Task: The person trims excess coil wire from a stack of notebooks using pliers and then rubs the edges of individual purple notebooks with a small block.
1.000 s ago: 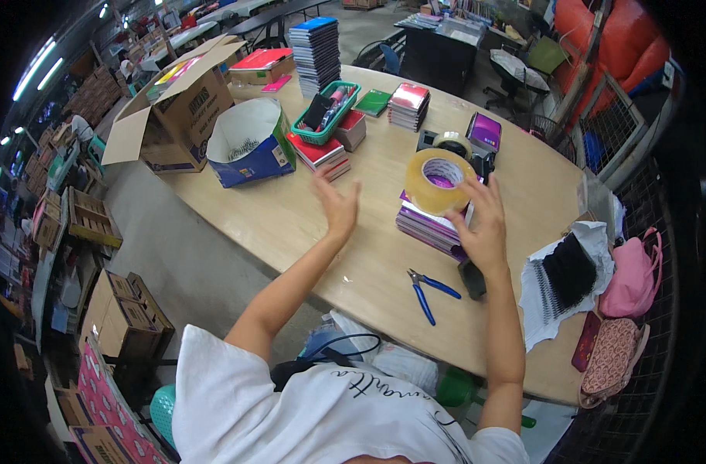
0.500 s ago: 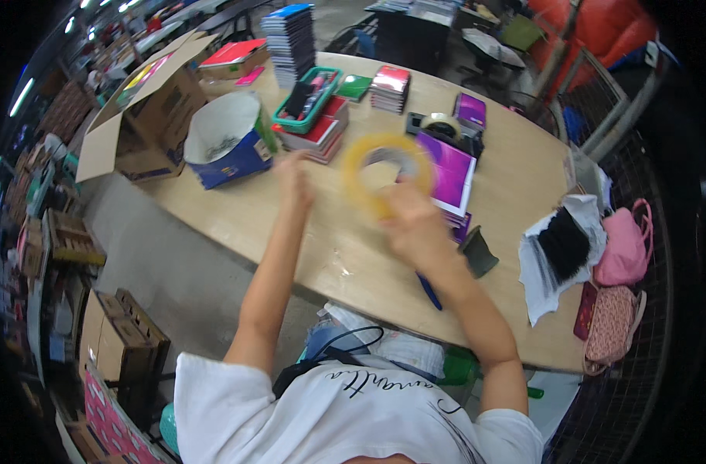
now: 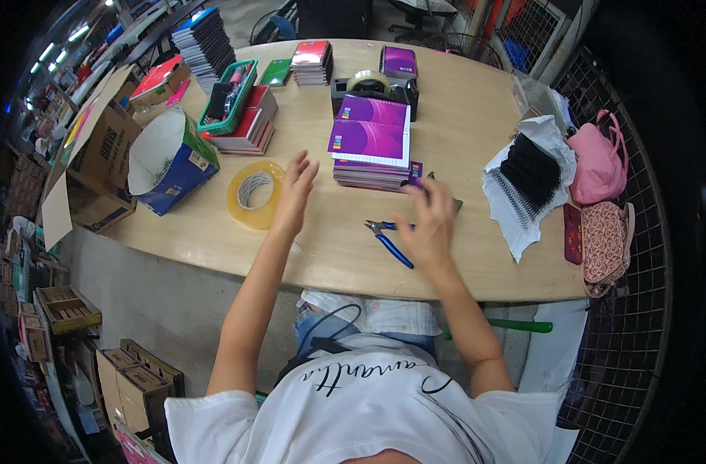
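A wide roll of clear yellowish tape (image 3: 252, 194) lies flat on the wooden table (image 3: 476, 139). My left hand (image 3: 292, 195) is right beside it with its fingers spread, at the roll's right edge and holding nothing. My right hand (image 3: 432, 224) hovers low over the table just below a stack of purple spiral notebooks (image 3: 372, 147), fingers loosely out. It covers the handle ends of blue-handled pliers (image 3: 387, 243). Whether it touches them is hidden.
A black tape dispenser (image 3: 372, 87) stands behind the notebooks. At left are an open blue box (image 3: 171, 158), a cardboard carton (image 3: 98, 151), and a green basket (image 3: 229, 97) on red books. Black binding coils on white plastic (image 3: 530, 174) and two pink bags (image 3: 600, 201) lie at right.
The tape roll, held up in both hands before, now lies on the table at left. My left hand has let it go, and my right hand has moved down by the pliers.
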The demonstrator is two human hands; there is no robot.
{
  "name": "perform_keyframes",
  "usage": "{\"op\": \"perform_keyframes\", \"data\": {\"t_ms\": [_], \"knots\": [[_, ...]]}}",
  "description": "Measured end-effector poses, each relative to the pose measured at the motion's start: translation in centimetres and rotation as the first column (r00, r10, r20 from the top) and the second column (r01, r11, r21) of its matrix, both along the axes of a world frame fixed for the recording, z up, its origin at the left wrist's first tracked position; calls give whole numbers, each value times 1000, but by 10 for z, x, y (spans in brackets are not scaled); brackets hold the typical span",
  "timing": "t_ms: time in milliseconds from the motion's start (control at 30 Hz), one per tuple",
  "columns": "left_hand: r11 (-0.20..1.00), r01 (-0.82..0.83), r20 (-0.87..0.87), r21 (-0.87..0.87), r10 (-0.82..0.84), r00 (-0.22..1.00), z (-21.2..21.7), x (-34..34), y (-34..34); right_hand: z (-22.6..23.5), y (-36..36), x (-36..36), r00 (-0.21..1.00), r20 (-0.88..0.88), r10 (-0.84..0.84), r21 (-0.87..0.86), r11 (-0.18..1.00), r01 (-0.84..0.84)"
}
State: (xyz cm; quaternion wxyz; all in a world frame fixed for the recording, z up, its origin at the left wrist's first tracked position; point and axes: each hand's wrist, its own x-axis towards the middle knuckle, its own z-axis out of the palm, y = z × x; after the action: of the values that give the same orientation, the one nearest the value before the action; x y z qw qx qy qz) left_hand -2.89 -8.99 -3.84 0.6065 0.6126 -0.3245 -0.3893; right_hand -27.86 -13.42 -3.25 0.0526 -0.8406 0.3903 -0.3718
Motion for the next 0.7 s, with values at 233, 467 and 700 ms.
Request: {"op": "perform_keyframes", "data": {"t_ms": [233, 467, 700], "knots": [[988, 124, -264, -91, -144, 954, -36, -36, -61, -53, -74, -64, 954, -239, -179, 156, 963, 220], [964, 259, -269, -68, -267, 925, -21, -42, -57, -39, -89, -46, 996, 45, -81, 161, 984, 73], [947, 298, -233, -118, -318, 919, -31, -41, -58, -54, 26, -39, 912, -408, 39, 246, 967, 68]]}}
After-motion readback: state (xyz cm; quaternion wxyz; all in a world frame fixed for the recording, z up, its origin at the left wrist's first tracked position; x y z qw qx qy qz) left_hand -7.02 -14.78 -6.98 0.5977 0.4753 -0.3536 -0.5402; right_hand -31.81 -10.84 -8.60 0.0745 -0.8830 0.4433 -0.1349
